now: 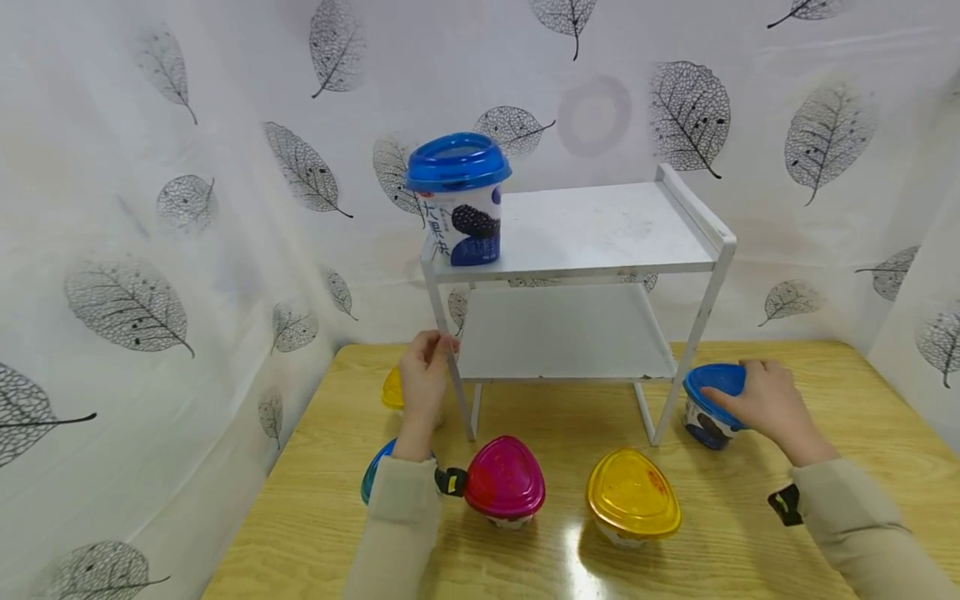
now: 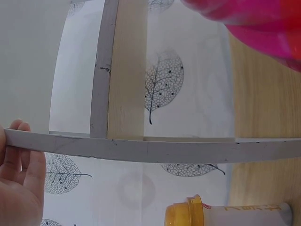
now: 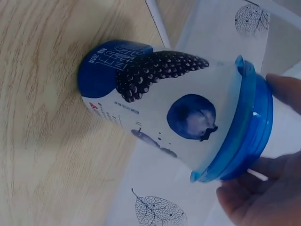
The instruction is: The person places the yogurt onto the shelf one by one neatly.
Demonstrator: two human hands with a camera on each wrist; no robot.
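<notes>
With thumb and fingers, my left hand (image 1: 423,383) holds the left front post of a white two-tier shelf rack (image 1: 570,333). In the left wrist view its fingers (image 2: 35,174) reach behind that post. On the table to the right of the rack stands a white yogurt cup (image 1: 708,422) with a blue lid and blackberry and blueberry pictures. My right hand (image 1: 772,408) grips this cup at its lid (image 3: 256,127), thumb on one side and fingers on the other. Another blue-lidded yogurt cup (image 1: 459,208) stands upright on the top shelf's left end.
In front of the rack stand a pink-lidded cup (image 1: 506,479) and a yellow-lidded cup (image 1: 633,496). A blue-lidded cup (image 1: 372,475) is partly hidden by my left forearm; another yellow-lidded cup (image 1: 392,389) sits behind my left hand. A leaf-patterned curtain (image 1: 225,292) surrounds the wooden table (image 1: 300,500).
</notes>
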